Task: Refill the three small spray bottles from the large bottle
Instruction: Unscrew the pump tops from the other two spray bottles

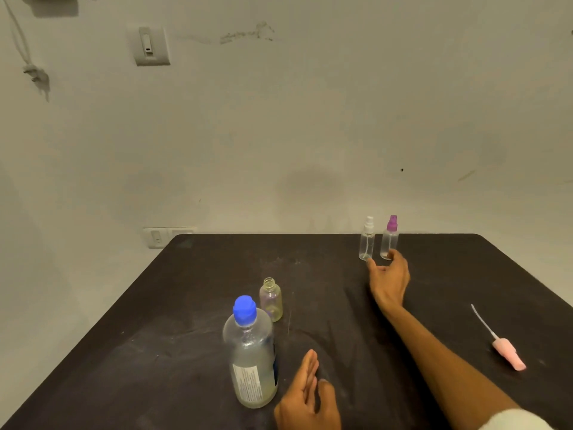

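Standing near me on the dark desk (pixel 186 305): large bottle (pixel 251 355), blue cap on, uncapped small bottle (pixel 271 299) just behind. Far edge: white-topped bottle (pixel 367 239) beside purple-topped bottle (pixel 389 238); my right hand (pixel 388 276) reaches them, fingers spread, empty. Left hand (pixel 307 395) flat, fingers together. Pink sprayer head (pixel 505 349) lies right.
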